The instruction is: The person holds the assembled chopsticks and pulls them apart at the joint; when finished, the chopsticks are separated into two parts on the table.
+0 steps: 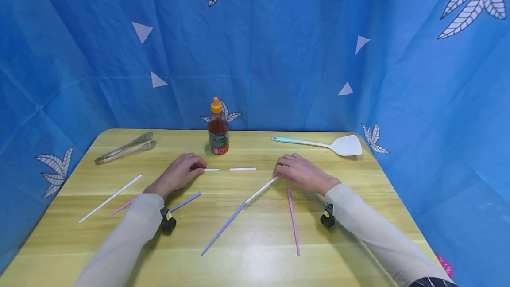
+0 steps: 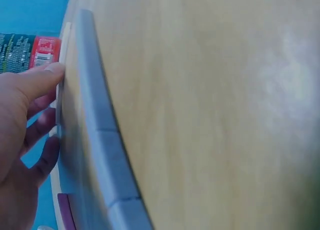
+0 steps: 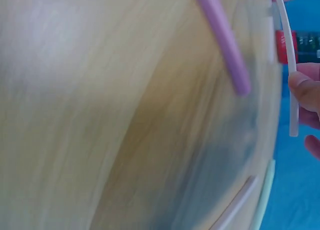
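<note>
My left hand (image 1: 181,174) holds a thin white stick (image 1: 212,169) between thumb and fingers at the table's middle; only its right end shows past them. My right hand (image 1: 300,172) pinches the upper end of another white stick (image 1: 261,189), gripped between thumb and finger in the right wrist view. That stick slants down to the left and meets a blue-purple stick (image 1: 223,229); whether they are joined I cannot tell. A short white stick (image 1: 243,169) lies between the hands. Beside my left wrist lies a segmented blue stick (image 1: 185,201), partly hidden by the arm.
A sauce bottle (image 1: 218,129) stands behind the sticks. Metal tongs (image 1: 125,149) lie at back left, a white spatula (image 1: 346,145) at back right. A pink-purple stick (image 1: 293,223) lies below my right hand. A long white stick (image 1: 110,198) and pink stick (image 1: 124,206) lie left.
</note>
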Demonstrator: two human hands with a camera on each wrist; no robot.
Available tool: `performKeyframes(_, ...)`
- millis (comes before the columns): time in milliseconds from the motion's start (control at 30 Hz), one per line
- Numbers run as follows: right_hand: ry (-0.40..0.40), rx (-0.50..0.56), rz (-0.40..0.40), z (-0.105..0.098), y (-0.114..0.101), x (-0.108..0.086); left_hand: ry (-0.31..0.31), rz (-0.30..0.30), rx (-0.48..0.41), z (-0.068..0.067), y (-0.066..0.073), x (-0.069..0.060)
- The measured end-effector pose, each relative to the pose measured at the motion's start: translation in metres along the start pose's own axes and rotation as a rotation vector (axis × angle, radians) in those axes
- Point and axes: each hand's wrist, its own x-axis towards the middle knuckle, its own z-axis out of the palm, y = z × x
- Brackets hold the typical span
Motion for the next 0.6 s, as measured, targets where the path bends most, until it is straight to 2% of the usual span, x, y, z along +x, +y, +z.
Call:
performKeyframes(167, 0.054, 0.015, -0.010, -0.003, -0.010, 0.007, 0.049, -0.015, -0.019, -0.005, 0.004, -0.007)
performKeyframes(300, 0.099, 0.020, 0.001, -0.005, -0.020, 0.016, 0.056, 0.038, -0.054, -0.007, 0.024, -0.014)
performKeyframes(500, 0.161, 0.050, -0.005, -0.008, -0.038, 0.031, -0.028, 0.097, -0.111, -0.004, 0.067, -0.027)
performKeyframes(600, 0.191, 0.055, -0.029, -0.008, -0.048, 0.038, -0.059, 0.114, -0.113, -0.001, 0.082, -0.035)
